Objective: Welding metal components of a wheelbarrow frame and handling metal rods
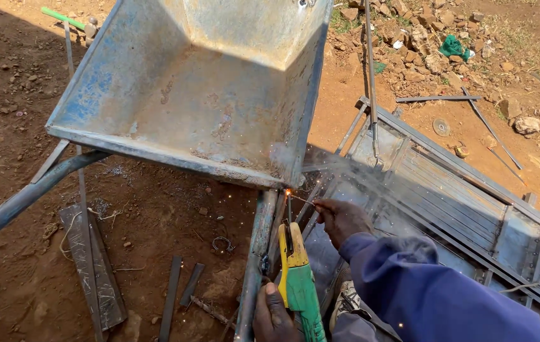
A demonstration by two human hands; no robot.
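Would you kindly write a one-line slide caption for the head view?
Left hand grips a green-and-yellow electrode holder, right hand steadies the rod, sparks at a wheelbarrow tray and its tube frame.

This is an open-air metalworking yard on bare red soil (156, 215), not an indoor shop. Just above the fingers a steel wheelbarrow tray (200, 95) rests on tube framing, with sparks at the joint. Flat bars (172, 294), a ribbed metal panel (460, 202) and rubble (422, 44) lie around.
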